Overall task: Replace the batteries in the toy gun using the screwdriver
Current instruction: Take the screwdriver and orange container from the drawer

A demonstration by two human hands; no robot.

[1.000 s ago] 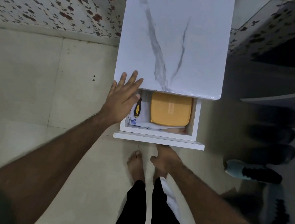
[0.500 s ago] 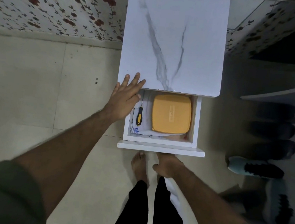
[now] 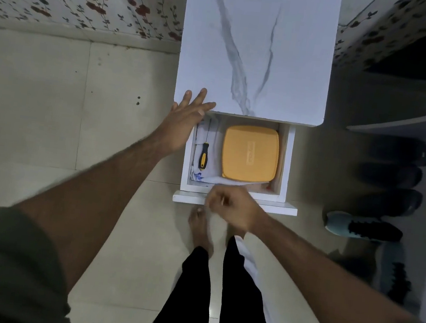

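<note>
Marble surface (image 3: 258,46) takes my flat, spread left hand (image 3: 184,120); my curled, empty right hand (image 3: 233,206) hovers over the drawer (image 3: 286,170) holding the screwdriver (image 3: 203,154).

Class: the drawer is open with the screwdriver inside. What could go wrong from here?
1. The screwdriver lies in a narrow gap between the drawer wall and the yellow box, so fingers may fumble it.
2. It rests on loose white cloth, which could snag and lift with it.
</note>
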